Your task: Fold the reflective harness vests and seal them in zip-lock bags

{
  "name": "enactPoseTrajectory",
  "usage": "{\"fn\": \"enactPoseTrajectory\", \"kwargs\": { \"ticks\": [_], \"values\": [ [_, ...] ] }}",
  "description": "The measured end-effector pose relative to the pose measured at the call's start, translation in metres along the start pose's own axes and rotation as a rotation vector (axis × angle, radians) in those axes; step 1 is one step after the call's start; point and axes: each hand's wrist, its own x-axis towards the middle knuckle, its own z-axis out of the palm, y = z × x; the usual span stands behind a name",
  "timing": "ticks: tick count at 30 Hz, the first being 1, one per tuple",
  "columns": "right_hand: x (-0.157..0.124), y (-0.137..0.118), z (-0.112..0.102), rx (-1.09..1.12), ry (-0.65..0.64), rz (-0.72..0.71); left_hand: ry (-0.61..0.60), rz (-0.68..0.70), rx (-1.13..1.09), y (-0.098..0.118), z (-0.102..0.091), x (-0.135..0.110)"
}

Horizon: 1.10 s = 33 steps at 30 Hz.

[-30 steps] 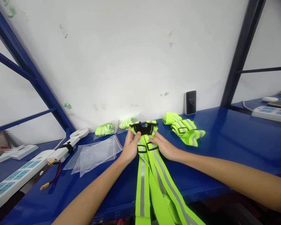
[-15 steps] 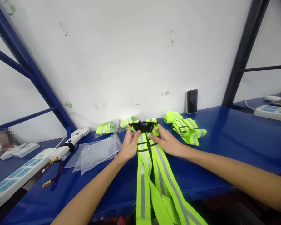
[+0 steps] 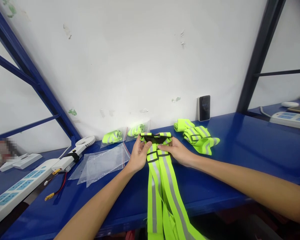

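Observation:
A neon yellow-green reflective vest [image 3: 170, 180] made of straps with grey stripes hangs from both hands over the front of the blue table. My left hand [image 3: 139, 154] grips the left side of its folded top, thumb on the black buckle part. On the other side, my right hand [image 3: 178, 150] pinches the same bundle, its thumb lying over the straps. Black sliders sit on the two straps just below the thumbs. Fingers behind the bundle are partly hidden. Right of my right hand lies another folded reflective vest [image 3: 200, 138], with a rolled yellow-green strap piece [image 3: 183, 125] behind it.
Clear plastic bags [image 3: 103, 163] lie left of my hands. Behind them, two bagged yellow-green bundles [image 3: 112, 136] rest by the wall. A white handheld fan [image 3: 86, 141], a power strip [image 3: 22, 185] and wires are at left. A dark-screened device [image 3: 204, 108] leans against the wall.
Both hands have drawn slightly closer together, and the buckle top has tilted and folded. The two hanging straps now lie nearer each other, their lower ends shifted left.

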Motion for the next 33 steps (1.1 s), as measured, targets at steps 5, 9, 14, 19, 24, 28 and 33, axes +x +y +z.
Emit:
{"fn": "enactPoseTrajectory", "kwargs": {
  "ticks": [5, 9, 14, 19, 24, 28, 33],
  "values": [
    [-0.003, -0.024, -0.003, 0.124, -0.09, 0.089, 0.124, 0.147, 0.044, 0.003, -0.003, 0.004],
    [-0.002, -0.039, -0.004, 0.241, -0.131, 0.208, 0.081, 0.23, 0.189, 0.006, -0.01, 0.006],
    [0.002, -0.034, -0.005, 0.208, -0.038, 0.303, -0.017, 0.193, 0.247, 0.007, -0.013, 0.002],
    [0.005, -0.028, -0.008, 0.192, 0.01, 0.219, -0.101, 0.076, 0.089, 0.019, -0.013, 0.0],
    [0.008, -0.026, -0.013, 0.142, 0.136, 0.151, -0.139, 0.059, 0.061, 0.021, -0.003, -0.001],
    [0.008, -0.019, -0.012, 0.058, 0.12, 0.14, 0.024, -0.019, 0.036, 0.01, 0.001, 0.001],
    [0.007, -0.012, -0.012, -0.138, 0.102, -0.048, 0.014, -0.114, -0.025, 0.003, -0.003, 0.006]
  ]
}}
